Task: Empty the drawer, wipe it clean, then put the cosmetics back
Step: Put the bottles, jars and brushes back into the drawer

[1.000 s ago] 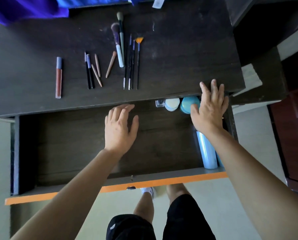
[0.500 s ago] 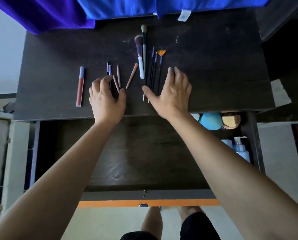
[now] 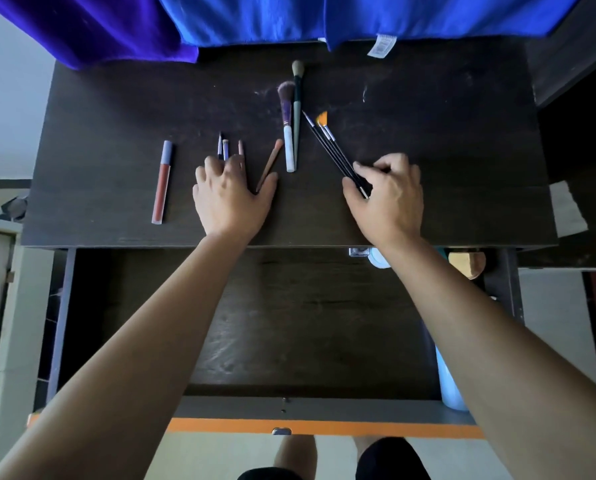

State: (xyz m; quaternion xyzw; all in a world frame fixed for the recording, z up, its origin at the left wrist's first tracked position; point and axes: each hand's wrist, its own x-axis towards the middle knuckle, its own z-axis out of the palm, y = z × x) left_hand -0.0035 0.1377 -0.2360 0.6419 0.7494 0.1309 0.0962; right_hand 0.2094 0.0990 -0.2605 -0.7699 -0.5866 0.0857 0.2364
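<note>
The open drawer [image 3: 289, 323] has a bare dark floor and an orange front edge. On the desk top [image 3: 428, 116], my right hand [image 3: 386, 195] grips a bundle of thin black brushes [image 3: 327, 143], which point up and left, one with an orange fan tip. My left hand [image 3: 230, 199] curls over the lower ends of several small pencils [image 3: 224, 147]. A tan stick [image 3: 272, 157] lies against its thumb. Two large makeup brushes [image 3: 289, 133] lie between my hands. A red lip gloss tube [image 3: 162, 181] lies to the left.
In the drawer's right side are a pale blue bottle [image 3: 445, 386], a tan compact [image 3: 466, 263] and a white round case [image 3: 378, 259], partly hidden by my right arm. Blue cloth [image 3: 324, 19] and purple cloth [image 3: 99, 26] hang over the desk's back edge. A paper scrap [image 3: 566, 209] lies at the right.
Both hands rose from the drawer to the desk top. The right hand closed on the thin black brushes and swung them askew. The left hand settled over the small pencils.
</note>
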